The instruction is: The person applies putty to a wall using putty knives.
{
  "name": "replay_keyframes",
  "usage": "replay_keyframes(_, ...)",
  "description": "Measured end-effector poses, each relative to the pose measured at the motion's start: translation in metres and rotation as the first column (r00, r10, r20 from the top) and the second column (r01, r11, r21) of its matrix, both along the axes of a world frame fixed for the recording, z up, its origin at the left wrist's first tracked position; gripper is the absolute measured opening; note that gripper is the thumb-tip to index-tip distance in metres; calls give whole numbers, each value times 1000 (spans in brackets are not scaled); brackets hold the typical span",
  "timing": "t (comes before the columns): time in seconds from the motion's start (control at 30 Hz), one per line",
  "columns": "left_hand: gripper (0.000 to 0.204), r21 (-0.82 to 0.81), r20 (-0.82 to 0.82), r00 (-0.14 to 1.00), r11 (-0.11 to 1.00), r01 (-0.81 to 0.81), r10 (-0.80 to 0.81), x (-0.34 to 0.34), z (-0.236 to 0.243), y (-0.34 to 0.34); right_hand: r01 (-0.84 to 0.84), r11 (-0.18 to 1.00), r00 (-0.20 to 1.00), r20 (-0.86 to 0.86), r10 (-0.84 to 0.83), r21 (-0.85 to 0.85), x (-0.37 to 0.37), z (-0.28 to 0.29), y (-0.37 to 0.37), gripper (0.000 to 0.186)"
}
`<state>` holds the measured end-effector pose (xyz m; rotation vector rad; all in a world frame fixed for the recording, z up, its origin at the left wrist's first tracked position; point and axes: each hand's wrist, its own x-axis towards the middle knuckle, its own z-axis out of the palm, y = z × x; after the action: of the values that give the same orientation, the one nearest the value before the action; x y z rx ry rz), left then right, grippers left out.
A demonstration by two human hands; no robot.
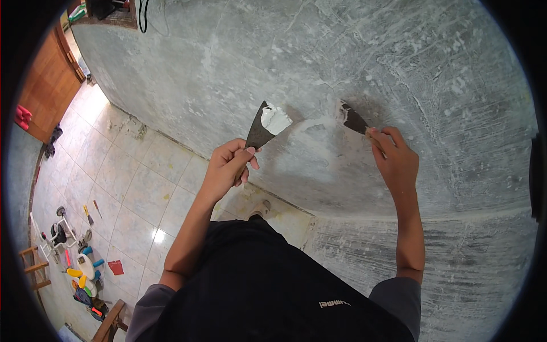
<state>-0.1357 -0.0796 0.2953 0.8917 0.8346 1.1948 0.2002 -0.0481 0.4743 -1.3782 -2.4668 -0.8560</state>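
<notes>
My left hand (231, 165) grips a dark triangular putty knife (260, 135), thumb on top and blade pointing up and away. A thick lump of white putty (276, 119) sits on its wide end. Farther right, my right hand (395, 155) is closed round the handle of a second putty knife (355, 121). That blade is at the grey wall (228, 74), with pale residue along its edge; whether it touches the wall I cannot tell. Between the two blades, a whitish smeared patch (313, 145) shows on the wall.
A pale tiled floor (137, 176) stretches to the left. Several tools and a white-framed object (60, 228) lie there, with a red square piece (115, 267) and wooden stool parts (111, 325) near. A wooden door (54, 80) stands at far left. Another rough wall (421, 268) meets this one at right.
</notes>
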Motion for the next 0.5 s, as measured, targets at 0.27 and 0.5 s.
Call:
replay_keyframes(0.27,26,6,42,999,1000,19,-19,4,-6,0,-57,998,998,8,56,28,-7,-5,-2,23)
replay_keyframes(0.5,25,1,37,999,1000,22,-22,4,-7,-4,30,999,997,-71,-29,14,4,2,-10,25)
